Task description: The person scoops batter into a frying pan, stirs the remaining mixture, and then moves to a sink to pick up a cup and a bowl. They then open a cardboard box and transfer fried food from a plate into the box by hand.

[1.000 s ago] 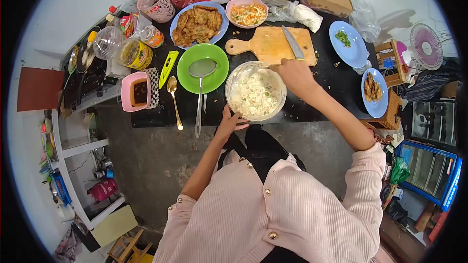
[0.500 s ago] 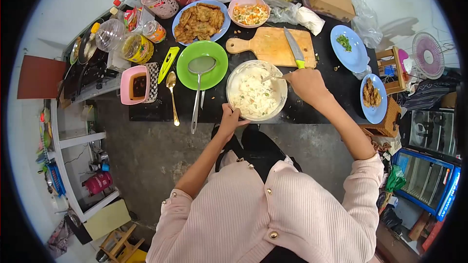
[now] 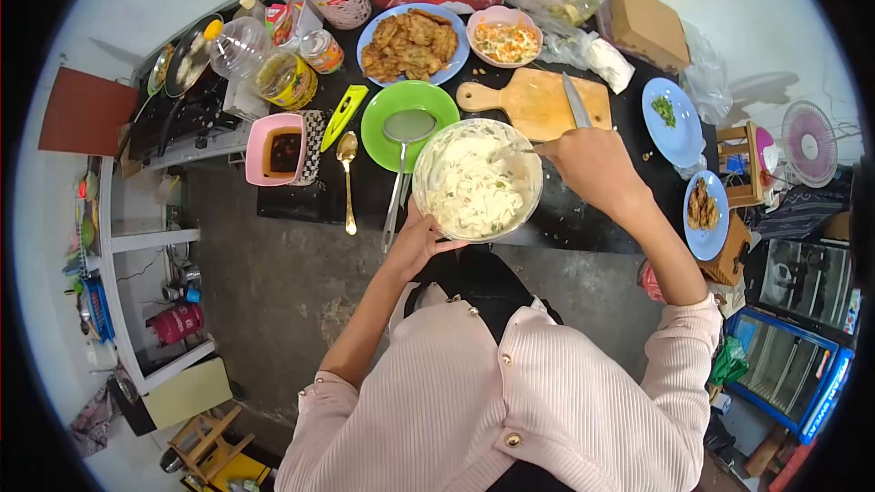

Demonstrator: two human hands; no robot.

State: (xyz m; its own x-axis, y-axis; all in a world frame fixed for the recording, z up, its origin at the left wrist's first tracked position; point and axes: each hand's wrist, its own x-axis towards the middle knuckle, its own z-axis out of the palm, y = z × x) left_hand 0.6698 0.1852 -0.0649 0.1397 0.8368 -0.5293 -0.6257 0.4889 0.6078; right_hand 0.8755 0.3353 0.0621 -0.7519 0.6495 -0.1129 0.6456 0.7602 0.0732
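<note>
A clear bowl (image 3: 422, 207) of thick white batter (image 3: 474, 184) flecked with green and orange is at the table's front edge. My left hand (image 3: 417, 244) grips it low on its near left side, fingers under the base. My right hand (image 3: 592, 164) is closed around the handle of a metal utensil (image 3: 517, 151), whose head is sunk in the batter. Behind that hand lies a knife (image 3: 576, 100) on the wooden cutting board (image 3: 524, 102). Left of the bowl, a strainer (image 3: 409, 126) rests in a green plate (image 3: 372, 118).
Fritters (image 3: 410, 44) fill a blue plate at the back, beside a pink bowl of shredded vegetables (image 3: 506, 43). A golden spoon (image 3: 347, 173), a yellow-green peeler (image 3: 344, 118) and a pink dish of dark sauce (image 3: 284, 148) are on the left. Blue plates (image 3: 685, 141) stand on the right.
The bowl has come nearer to me and looks slightly tipped, with my left hand moving along with it. My right hand still holds the utensil in the batter. The view has shifted left.
</note>
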